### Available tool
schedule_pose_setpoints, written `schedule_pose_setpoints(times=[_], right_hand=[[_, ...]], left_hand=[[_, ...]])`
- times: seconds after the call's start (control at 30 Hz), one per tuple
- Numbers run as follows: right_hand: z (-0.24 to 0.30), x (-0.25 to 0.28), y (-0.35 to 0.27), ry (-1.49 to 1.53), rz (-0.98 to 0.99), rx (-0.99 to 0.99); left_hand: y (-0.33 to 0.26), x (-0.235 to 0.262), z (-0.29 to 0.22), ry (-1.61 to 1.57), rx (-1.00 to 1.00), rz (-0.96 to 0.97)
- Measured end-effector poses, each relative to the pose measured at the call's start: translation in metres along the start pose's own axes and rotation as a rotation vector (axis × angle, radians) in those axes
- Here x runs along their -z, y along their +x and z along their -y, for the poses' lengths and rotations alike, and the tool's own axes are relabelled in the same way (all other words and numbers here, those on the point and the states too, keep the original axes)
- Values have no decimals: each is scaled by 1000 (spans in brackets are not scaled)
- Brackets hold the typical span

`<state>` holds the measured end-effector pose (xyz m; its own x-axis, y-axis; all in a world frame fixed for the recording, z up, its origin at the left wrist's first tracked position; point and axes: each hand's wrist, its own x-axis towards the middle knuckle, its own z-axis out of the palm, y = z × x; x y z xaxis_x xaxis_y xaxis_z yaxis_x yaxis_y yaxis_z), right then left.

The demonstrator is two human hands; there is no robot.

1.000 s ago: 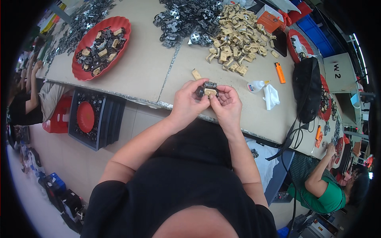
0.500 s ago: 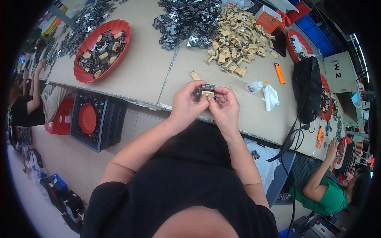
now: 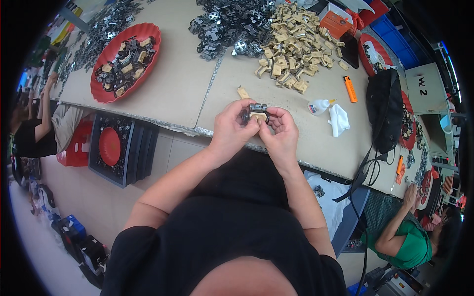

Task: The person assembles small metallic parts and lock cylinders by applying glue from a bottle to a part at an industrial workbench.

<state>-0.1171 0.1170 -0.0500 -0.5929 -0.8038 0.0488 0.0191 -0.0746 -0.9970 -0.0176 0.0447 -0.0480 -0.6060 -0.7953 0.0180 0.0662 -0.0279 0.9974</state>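
Near the table's front edge, my left hand (image 3: 230,126) and my right hand (image 3: 280,132) grip a small black toy car part (image 3: 257,107) with a tan plastic piece (image 3: 257,116) on its near side. Both thumbs press on the tan piece, while the fingers curl round the ends of the black part and partly hide it. Just beyond my left hand lies a single tan piece (image 3: 242,92). Right of my hands are a small glue bottle (image 3: 317,106), a crumpled white tissue (image 3: 338,121) and an orange lighter (image 3: 350,89).
Heaped at the back are black wheeled parts (image 3: 229,27) and tan pieces (image 3: 291,49). A red scalloped bowl (image 3: 98,91) of parts stands left. A black bag (image 3: 384,111) with straps lies right. Grey crates (image 3: 129,157) stand below the table. Co-workers sit at both sides.
My hands keep almost the same hold on the toy car part. The view has shifted slightly, and the hand of the co-worker at the right has moved a little downward.
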Motion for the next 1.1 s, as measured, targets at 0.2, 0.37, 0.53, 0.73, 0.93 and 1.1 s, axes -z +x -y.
schedule_pose_setpoints(times=[0.2,0.37,0.53,0.73,0.93,1.1], right_hand=[[0,1,1,15,4,-3],[0,1,1,7,5,-9],[0,0,3,47,15,-45],[0,3,3,69,35,-27],[2,1,3,127,50,-40],[10,4,2,279,79,-83]], left_hand=[[1,-1,0,-31,-6,4],[0,3,-1,41,-57,29],[0,3,0,26,-33,33],[2,4,1,48,7,61],[1,5,-2,-126,73,68],[-2,5,-6,-190,98,88]])
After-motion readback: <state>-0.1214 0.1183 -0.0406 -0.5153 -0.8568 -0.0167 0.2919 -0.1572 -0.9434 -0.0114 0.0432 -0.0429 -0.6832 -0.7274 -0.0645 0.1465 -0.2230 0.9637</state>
